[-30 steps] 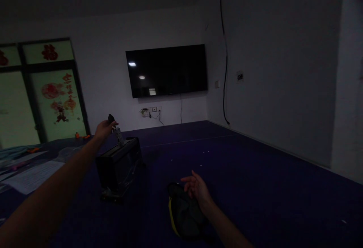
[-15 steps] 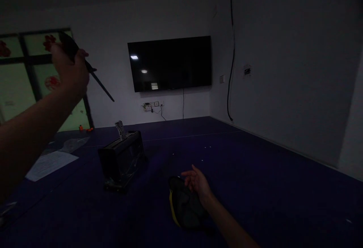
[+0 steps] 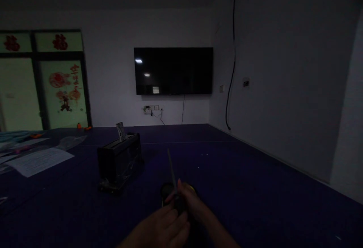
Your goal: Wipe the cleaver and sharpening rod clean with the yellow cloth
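The room is very dark. My left hand (image 3: 166, 227) and my right hand (image 3: 194, 202) meet low in the middle, over the dark blue table (image 3: 255, 187). Both are closed around the dark handle of a thin tool (image 3: 171, 166), whose slim shaft points up and slightly left. Just under the hands lies a dark pouch with yellow trim (image 3: 167, 192), mostly hidden by them. A black box (image 3: 120, 161) stands to the left of the hands, with a small pale piece (image 3: 120, 130) sticking out of its top.
Sheets of paper (image 3: 39, 160) and clear plastic lie at the table's left. Small orange items (image 3: 83, 127) sit at the far left edge. A dark wall screen (image 3: 173, 71), a socket strip and a hanging cable are on the walls behind.
My left hand, raised high at the left with the thin tool, has swung down to the pouch. My right hand has closed onto the tool there. The camera tilted slightly.
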